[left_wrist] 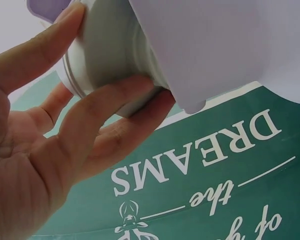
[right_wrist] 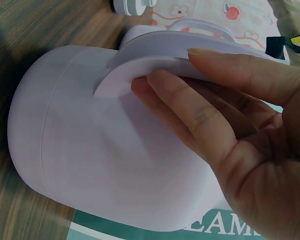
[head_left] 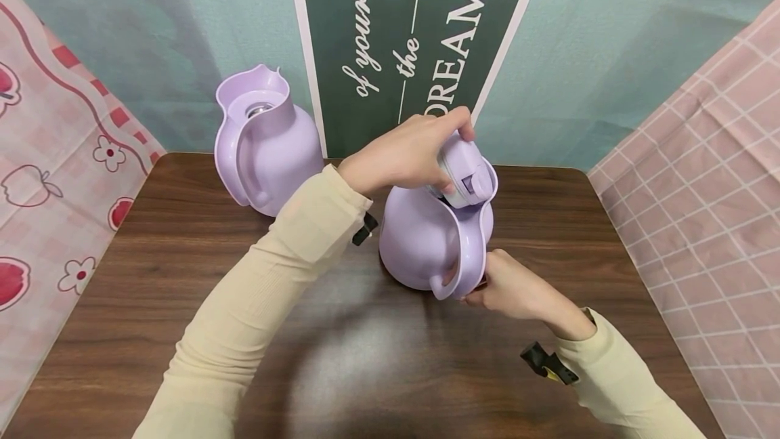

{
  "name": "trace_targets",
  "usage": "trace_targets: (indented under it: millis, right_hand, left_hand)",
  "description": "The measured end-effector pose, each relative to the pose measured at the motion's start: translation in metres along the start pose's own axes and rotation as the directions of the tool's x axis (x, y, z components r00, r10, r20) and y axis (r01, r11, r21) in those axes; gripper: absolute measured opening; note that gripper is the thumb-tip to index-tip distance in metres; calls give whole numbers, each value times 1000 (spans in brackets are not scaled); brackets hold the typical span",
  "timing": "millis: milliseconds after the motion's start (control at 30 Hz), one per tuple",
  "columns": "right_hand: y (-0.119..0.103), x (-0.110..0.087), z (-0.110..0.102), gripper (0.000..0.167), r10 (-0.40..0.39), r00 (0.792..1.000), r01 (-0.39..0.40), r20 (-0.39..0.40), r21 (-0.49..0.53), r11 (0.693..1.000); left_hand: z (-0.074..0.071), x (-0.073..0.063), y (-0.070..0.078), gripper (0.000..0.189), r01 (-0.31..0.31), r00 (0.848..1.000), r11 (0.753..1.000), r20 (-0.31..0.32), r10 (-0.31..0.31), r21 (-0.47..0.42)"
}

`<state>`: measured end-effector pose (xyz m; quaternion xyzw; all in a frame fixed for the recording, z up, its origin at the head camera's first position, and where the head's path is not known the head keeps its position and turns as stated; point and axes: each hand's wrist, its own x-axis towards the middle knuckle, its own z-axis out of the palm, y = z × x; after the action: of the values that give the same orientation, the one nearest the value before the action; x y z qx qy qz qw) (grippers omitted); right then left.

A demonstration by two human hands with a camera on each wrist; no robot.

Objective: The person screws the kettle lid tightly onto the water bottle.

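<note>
A lilac thermos jug (head_left: 420, 239) stands to the right of the table's middle, its handle toward me. My right hand (head_left: 514, 286) grips that handle (right_wrist: 135, 70), thumb on the outside and fingers tucked in underneath. My left hand (head_left: 411, 151) holds a lilac-and-white screw lid (head_left: 466, 168) tilted at the jug's mouth. In the left wrist view the fingers curl round the lid's pale lower part (left_wrist: 110, 45), right beside the jug's rim (left_wrist: 185, 100). A second lilac thermos jug (head_left: 283, 154) stands at the back left, its mouth uncovered.
Behind the jugs hangs a teal cloth with a dark green lettered panel (head_left: 390, 39). Patterned pink cloths (head_left: 55, 175) close off both sides of the wooden table (head_left: 378, 364). Another white-and-lilac lid (right_wrist: 132, 6) lies on the table near the second jug.
</note>
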<state>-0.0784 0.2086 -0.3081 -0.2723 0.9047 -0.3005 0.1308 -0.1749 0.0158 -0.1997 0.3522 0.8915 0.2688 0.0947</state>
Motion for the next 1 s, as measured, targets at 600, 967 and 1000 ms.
trace_targets:
  millis: [600,967,1000]
  right_hand:
    - [-2,0,-2,20,-2,1000,2,1,-3,1000]
    - [-2,0,-1,20,-17,1000,17,-2,-1,1000]
    - [-2,0,-1,20,-15,1000,15,-3,-1,1000]
  left_hand:
    - [-6,-2,6,52,56,998,994,32,-59,90]
    - [-7,0,6,47,-15,999,993,48,9,120]
    - [-7,0,6,46,-16,999,992,50,10,128]
